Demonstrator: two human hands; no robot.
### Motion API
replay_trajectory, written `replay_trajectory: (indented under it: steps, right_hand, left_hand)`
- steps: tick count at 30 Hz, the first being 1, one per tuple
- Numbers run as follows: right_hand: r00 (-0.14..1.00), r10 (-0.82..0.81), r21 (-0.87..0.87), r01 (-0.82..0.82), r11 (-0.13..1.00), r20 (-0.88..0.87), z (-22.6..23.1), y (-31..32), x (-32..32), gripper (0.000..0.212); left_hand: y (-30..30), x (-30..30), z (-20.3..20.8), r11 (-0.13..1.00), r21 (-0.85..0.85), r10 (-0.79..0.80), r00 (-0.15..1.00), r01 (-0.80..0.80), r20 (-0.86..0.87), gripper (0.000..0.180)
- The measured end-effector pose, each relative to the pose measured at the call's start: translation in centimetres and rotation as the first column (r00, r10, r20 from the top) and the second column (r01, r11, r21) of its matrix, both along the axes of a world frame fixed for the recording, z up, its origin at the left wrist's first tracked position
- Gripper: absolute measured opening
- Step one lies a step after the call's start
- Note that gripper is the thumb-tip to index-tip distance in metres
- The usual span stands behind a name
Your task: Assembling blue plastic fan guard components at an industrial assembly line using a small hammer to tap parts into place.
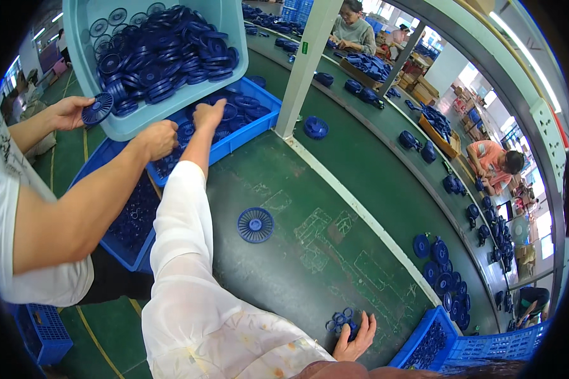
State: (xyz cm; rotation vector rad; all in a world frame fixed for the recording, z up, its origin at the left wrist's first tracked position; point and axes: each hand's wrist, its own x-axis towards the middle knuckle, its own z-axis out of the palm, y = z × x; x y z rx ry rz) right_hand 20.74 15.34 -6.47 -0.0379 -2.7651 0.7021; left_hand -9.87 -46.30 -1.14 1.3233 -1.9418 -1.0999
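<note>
My left arm, in a white sleeve, reaches to the blue bin of dark blue round parts. There my left hand is bent by the lower rim of a tilted teal tub; its fingertips are hidden. The tub is heaped with dark blue round fan covers. My right hand rests on the green table, its fingers curled around small blue rings, some showing beyond the fingers. A single slotted blue fan cover lies flat on the table between my hands.
A co-worker's hand holds a round fan cover; their other hand is beside mine. A metal post stands behind the blue bin. Past the table's pale edge strip, a curved conveyor carries blue parts. Another blue bin sits lower right.
</note>
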Motion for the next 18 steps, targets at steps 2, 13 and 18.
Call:
replay_trajectory:
  steps: [2,13,18]
  right_hand:
    - [1.000,-0.007,0.014,0.007,1.000,-0.014,-0.3,0.2,-0.1,0.059]
    - [0.999,0.041,0.124,-0.042,0.991,0.009,-2.7,2.0,-1.0,0.055]
    - [1.000,0.027,0.120,-0.029,0.992,0.016,-2.2,2.1,-0.6,0.055]
  left_hand:
    - [-2.3,-1.3,-1.5,0.989,0.072,-0.138,0.987,0.132,0.083,0.088]
    - [-1.3,-2.1,-1.8,0.997,0.008,0.069,0.945,-0.076,0.319,0.102]
    - [-1.1,-4.1,-1.8,0.993,0.005,-0.112,0.914,0.119,0.391,0.099]
